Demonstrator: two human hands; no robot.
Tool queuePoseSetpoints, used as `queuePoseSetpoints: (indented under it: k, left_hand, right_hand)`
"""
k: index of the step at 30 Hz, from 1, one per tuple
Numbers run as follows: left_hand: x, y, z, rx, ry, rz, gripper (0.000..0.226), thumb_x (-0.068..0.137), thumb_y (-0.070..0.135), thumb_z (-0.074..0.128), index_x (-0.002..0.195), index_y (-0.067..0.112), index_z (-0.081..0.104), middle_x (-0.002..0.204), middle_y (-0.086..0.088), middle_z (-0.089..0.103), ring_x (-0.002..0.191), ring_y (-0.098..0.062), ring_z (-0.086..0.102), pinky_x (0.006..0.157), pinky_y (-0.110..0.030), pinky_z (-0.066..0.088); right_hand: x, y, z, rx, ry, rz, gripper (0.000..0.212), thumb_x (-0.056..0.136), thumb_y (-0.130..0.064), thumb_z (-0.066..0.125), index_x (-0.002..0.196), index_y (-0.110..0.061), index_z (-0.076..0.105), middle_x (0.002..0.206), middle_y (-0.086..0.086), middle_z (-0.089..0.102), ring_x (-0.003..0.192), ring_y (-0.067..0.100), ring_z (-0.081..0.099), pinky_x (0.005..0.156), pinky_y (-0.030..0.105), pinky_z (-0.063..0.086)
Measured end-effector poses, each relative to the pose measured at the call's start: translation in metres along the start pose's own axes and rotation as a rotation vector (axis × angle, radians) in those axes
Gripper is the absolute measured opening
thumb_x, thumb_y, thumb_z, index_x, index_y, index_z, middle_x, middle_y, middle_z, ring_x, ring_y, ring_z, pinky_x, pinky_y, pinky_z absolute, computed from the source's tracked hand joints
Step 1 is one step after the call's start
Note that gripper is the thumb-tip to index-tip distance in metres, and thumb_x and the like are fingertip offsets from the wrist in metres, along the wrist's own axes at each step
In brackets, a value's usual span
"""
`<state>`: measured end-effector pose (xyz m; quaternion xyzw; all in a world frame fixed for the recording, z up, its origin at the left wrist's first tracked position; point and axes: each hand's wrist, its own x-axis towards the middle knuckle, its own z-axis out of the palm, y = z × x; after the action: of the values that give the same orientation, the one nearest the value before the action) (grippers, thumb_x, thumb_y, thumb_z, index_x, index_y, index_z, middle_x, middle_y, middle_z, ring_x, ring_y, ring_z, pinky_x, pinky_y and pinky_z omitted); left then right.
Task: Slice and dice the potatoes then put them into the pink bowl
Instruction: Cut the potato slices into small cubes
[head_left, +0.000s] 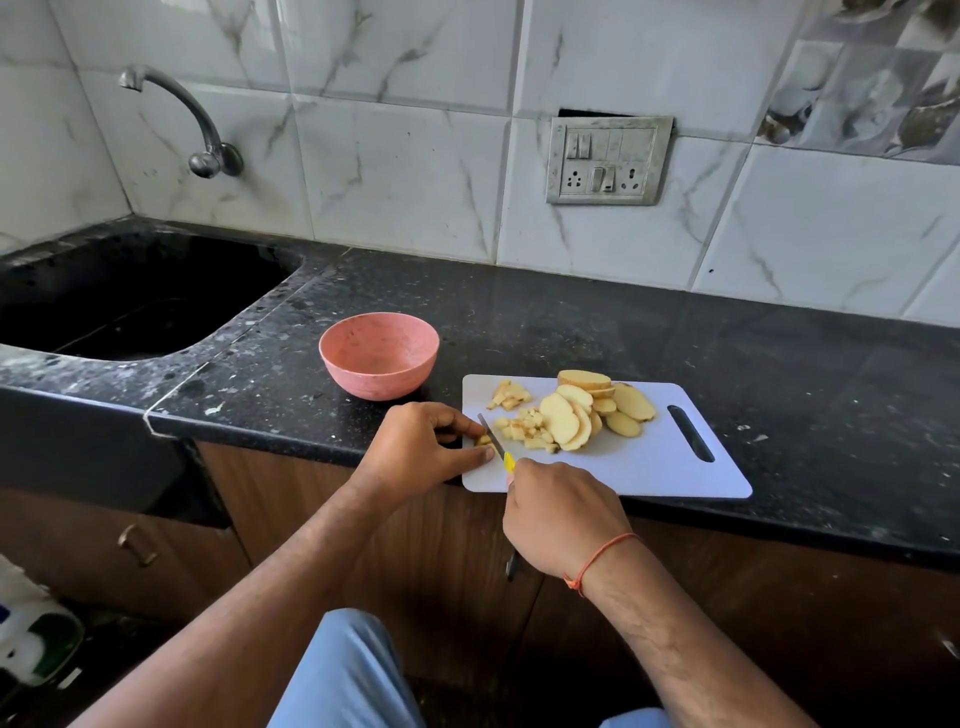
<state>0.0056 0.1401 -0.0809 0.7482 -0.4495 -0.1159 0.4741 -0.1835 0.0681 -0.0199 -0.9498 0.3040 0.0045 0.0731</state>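
On the white cutting board lie several potato slices and two small heaps of diced potato. My left hand pinches a small potato piece at the board's left edge. My right hand grips a knife with a yellow handle; its blade rests right beside that piece. The pink bowl stands upright and holds nothing, on the counter just left of and behind the board.
A black granite counter carries the board and bowl. A dark sink with a metal tap lies to the left. A switch panel sits on the tiled wall. Wooden cabinets stand below the counter edge.
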Motion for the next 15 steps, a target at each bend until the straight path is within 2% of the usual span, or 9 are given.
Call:
queuePoseSetpoints:
  k: [5, 12, 15]
  left_hand:
    - [-0.001, 0.0, 0.001, 0.015, 0.008, 0.018, 0.026, 0.079, 0.038, 0.093, 0.102, 0.03, 0.085, 0.102, 0.023, 0.077, 0.099, 0.007, 0.07, 0.089, -0.018, 0.06]
    - [-0.002, -0.001, 0.003, 0.004, 0.022, 0.031, 0.027, 0.08, 0.038, 0.093, 0.104, 0.03, 0.084, 0.103, 0.022, 0.077, 0.1, 0.006, 0.07, 0.091, -0.023, 0.061]
    - [-0.001, -0.002, 0.001, -0.006, 0.003, 0.039, 0.026, 0.081, 0.036, 0.093, 0.104, 0.029, 0.085, 0.103, 0.022, 0.077, 0.101, 0.006, 0.07, 0.093, -0.023, 0.06]
  right_hand:
    - [0.008, -0.001, -0.005, 0.051, -0.107, 0.043, 0.014, 0.103, -0.029, 0.046, 0.097, -0.02, 0.055, 0.084, 0.001, 0.058, 0.086, 0.021, 0.062, 0.069, 0.035, 0.051]
    - [-0.008, 0.004, 0.001, 0.046, -0.129, 0.069, 0.022, 0.105, -0.03, 0.041, 0.11, -0.019, 0.059, 0.089, 0.002, 0.063, 0.087, 0.018, 0.064, 0.078, 0.038, 0.059]
    - [-0.008, 0.004, 0.0, 0.039, -0.126, 0.063, 0.019, 0.105, -0.029, 0.041, 0.107, -0.02, 0.058, 0.086, 0.001, 0.06, 0.085, 0.018, 0.063, 0.073, 0.036, 0.057]
